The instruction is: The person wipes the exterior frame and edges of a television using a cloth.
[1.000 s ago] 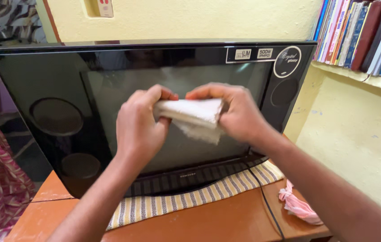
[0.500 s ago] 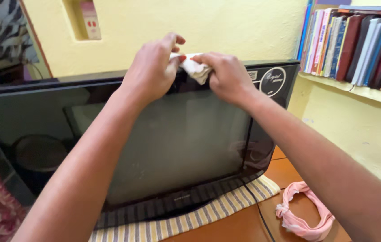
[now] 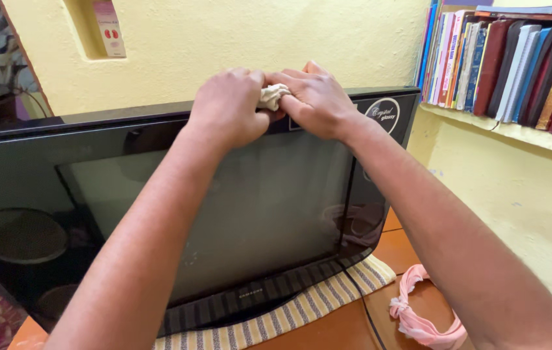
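Both hands have drawn closer since half a second ago, and the cloth [image 3: 272, 96] is now bunched small between them. Left hand [image 3: 227, 107] and right hand [image 3: 315, 97] each keep a closed grip on the cloth, pressed together at the top edge of the TV [image 3: 159, 194]. The TV stands on a striped mat [image 3: 302, 311] on the bench [image 3: 328, 330]. A pink band [image 3: 419, 317] lies beside it. Books [image 3: 503, 58] fill the shelf [image 3: 516, 133] at right.
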